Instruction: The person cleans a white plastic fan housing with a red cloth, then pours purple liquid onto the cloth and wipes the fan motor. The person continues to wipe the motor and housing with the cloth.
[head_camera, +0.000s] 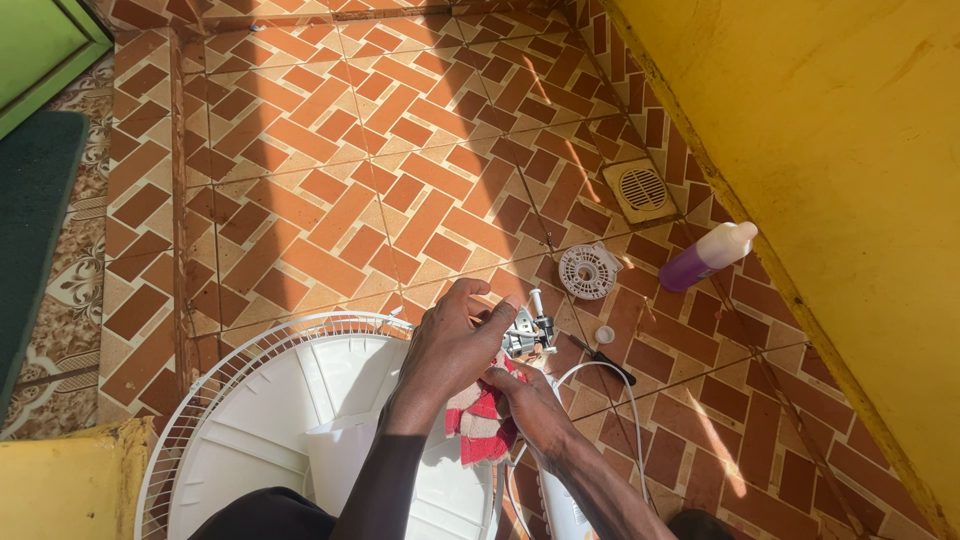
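**Fan motor stripped and in hand over the tiled floor**

While the left hand (450, 345) closes its fingers around the small metal fan motor (527, 335), the right hand (530, 400) grips from below, pressed against a red-and-white cloth (480, 420) bunched beneath the motor. Both hands are clenched on the work; the motor's bare shaft points up and away from them, just above the floor.

Judging by what lies about, the stripping-down looks well along: the white wire guard (270, 420) lies flat beside the hands, a round white vented cover (589, 271) rests apart on the tiled floor (350, 180), and a small white cap (604, 334) sits near a dark-handled screwdriver (603, 358). Nothing is reassembled yet. A white cord (620, 385) loops past the right wrist.

Against the yellow wall (850, 180) lies a tipped bottle (708, 255), holding purple liquid in its lower part. A floor drain (641, 188) sits beyond.
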